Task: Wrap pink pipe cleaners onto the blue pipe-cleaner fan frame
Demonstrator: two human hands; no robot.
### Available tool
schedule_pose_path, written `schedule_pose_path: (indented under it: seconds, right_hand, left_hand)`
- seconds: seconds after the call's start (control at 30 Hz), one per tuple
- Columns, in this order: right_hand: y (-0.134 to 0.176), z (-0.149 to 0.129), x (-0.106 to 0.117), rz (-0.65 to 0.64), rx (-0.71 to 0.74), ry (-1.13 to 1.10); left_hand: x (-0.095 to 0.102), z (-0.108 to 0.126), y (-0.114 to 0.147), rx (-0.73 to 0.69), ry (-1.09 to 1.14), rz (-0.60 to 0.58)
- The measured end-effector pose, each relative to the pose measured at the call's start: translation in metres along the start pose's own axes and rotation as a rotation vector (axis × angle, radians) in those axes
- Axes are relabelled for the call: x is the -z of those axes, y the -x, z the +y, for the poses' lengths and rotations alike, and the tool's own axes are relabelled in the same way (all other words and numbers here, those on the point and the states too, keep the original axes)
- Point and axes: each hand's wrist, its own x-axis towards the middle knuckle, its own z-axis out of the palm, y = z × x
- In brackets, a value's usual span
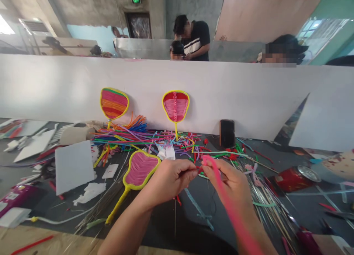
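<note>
My left hand (173, 179) is pinched around a short red piece of pipe cleaner (199, 169), whose end shows between both hands' fingertips. My right hand (232, 181) is closed at the other side, with a long bright pink pipe cleaner (225, 199) running from its fingertips down over the wrist. The fingers hide most of where the two pieces meet. Beside my left forearm lies a fan-shaped piece (141, 168) with a pink filling, yellow edge and yellow handle. Below the hands, a light blue pipe cleaner (200, 210) lies on the black table.
Two similar fans, one striped (114, 103) and one pink with beads (176, 106), lean on a white partition (69, 85). Bundled pipe cleaners (138, 133), a phone (227, 133), a red can (295, 177) and metal wires (272, 214) surround the hands. People sit or stand beyond the partition.
</note>
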Motion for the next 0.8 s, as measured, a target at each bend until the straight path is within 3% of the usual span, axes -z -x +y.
schedule_pose_path:
  seconds: [0.17,0.27,0.47,0.8]
  right_hand:
    - [0.003,-0.009,-0.001,0.091,0.445,0.291]
    - [0.001,-0.008,-0.004,0.094,0.572,0.354]
    - [-0.003,0.005,-0.008,0.039,0.634,0.336]
    - [0.001,0.009,-0.015,0.183,0.567,0.291]
  left_hand:
    - [0.0,0.0,0.0,0.015,0.012,0.033]
    - [0.003,-0.001,-0.001,0.048,0.043,0.083]
    - [0.007,-0.007,-0.001,0.117,0.196,0.097]
    - [0.003,-0.011,-0.008,0.141,0.435,0.075]
